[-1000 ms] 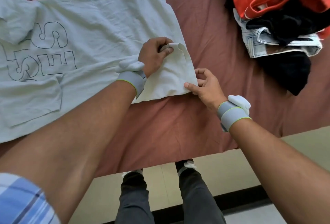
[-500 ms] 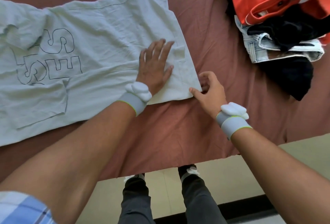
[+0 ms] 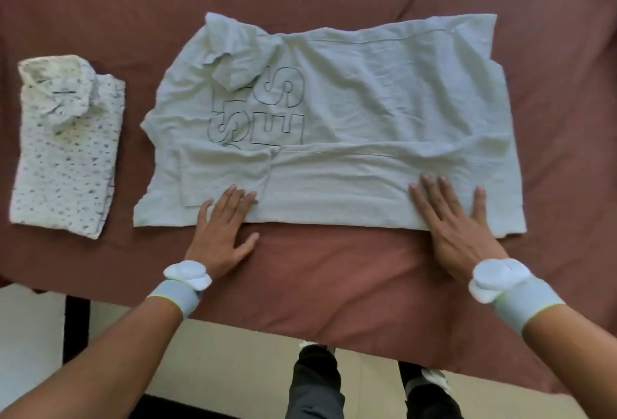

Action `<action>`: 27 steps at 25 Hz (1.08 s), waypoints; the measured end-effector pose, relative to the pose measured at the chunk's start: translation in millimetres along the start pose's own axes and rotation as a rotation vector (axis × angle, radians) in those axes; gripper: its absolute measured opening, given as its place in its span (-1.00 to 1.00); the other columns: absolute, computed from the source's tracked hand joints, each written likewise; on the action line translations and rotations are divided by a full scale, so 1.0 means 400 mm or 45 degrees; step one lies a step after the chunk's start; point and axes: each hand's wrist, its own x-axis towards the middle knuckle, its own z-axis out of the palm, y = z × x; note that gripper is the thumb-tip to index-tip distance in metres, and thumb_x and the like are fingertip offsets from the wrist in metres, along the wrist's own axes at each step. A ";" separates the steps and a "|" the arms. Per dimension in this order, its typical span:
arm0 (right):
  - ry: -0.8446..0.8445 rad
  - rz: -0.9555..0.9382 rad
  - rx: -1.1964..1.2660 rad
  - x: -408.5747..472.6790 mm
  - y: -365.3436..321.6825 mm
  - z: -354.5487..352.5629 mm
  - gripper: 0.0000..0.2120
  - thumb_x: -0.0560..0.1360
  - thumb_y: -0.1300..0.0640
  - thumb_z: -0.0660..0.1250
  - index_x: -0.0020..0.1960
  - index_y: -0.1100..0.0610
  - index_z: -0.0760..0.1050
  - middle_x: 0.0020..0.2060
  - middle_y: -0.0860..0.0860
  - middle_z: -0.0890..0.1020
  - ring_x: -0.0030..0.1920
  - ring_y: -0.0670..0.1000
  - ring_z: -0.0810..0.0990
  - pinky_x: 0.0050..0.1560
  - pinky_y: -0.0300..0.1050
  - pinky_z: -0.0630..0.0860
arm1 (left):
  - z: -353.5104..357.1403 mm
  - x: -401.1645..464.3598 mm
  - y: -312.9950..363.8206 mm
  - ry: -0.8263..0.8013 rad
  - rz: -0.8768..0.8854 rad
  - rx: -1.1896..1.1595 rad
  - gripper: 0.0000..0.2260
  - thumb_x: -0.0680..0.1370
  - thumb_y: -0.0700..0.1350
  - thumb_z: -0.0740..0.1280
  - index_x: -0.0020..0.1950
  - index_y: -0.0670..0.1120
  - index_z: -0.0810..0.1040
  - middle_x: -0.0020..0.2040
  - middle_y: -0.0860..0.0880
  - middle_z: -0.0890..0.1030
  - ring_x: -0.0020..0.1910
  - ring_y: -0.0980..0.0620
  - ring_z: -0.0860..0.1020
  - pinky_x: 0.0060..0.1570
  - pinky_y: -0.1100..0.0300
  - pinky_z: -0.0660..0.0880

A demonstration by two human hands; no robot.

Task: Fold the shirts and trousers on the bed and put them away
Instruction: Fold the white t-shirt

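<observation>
Pale green T-shirt spread flat across the middle of the bed, print side up, collar end toward 9 o'clock, hem toward 3 o'clock. Near long edge, sleeve included, turned over toward 12 o'clock into a band along the 6 o'clock side. Far sleeve at about 11 o'clock is crumpled and not yet folded in.

Left hand: fingers straight and spread, tips resting on the folded band at its sleeve end, palm on the sheet. Right hand: likewise flat, fingers pressing the band near the hem end. The hands are well apart and grip nothing.

Patterned white shirt lies at 9 o'clock, well apart from the T-shirt, folded into a neat rectangle, collar up.

Progress, by judgement: one shirt folded, a second at its first lengthwise fold. Left on this one: the far side, then the crosswise folds. Nothing visibly put away yet. No trousers in view, so that part cannot be assessed.
</observation>
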 end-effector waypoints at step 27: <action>-0.019 0.308 0.134 0.654 -0.098 -0.264 -0.44 0.46 0.29 0.27 0.44 0.20 0.23 0.39 0.16 0.33 0.39 0.21 0.28 0.27 0.24 0.29 | -0.248 0.672 -0.229 0.144 -1.011 -1.444 -0.50 0.41 0.19 0.46 0.17 -0.14 0.59 0.12 -0.06 0.63 0.14 -0.05 0.59 0.14 0.13 0.52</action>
